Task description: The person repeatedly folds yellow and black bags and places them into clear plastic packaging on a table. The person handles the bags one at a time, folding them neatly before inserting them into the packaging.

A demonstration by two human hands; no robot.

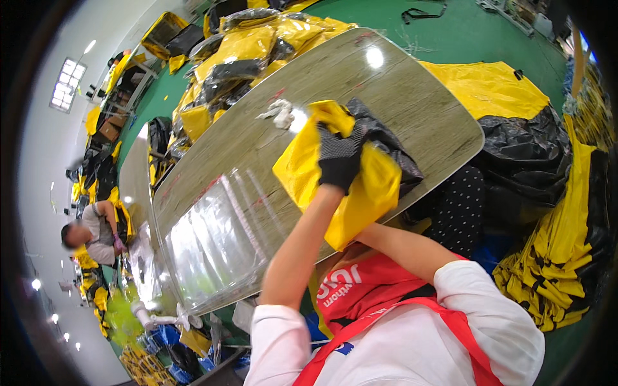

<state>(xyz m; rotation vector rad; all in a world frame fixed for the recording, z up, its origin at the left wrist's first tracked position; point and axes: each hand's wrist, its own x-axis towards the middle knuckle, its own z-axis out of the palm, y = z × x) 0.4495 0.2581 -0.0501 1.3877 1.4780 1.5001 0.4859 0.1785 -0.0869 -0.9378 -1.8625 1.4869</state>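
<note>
A folded yellow and black sheet-like piece (380,180), perhaps a bag or cover, lies bunched near the table's right end. My left hand (341,154), in a black glove with pale dots, is on top of it, fingers curled around a yellow fold at its upper part. The black part of the piece spreads out to the right of the glove. From the right, my right forearm (412,251) reaches under the yellow material, which hides that hand. Its fingers do not show.
The wood-patterned table (309,77) carries a crumpled white scrap (280,113) and clear plastic sleeves (209,238). Yellow and black packed pieces (238,51) pile up beyond it. More yellow and black material (515,128) lies at right. Another person (100,231) works at far left.
</note>
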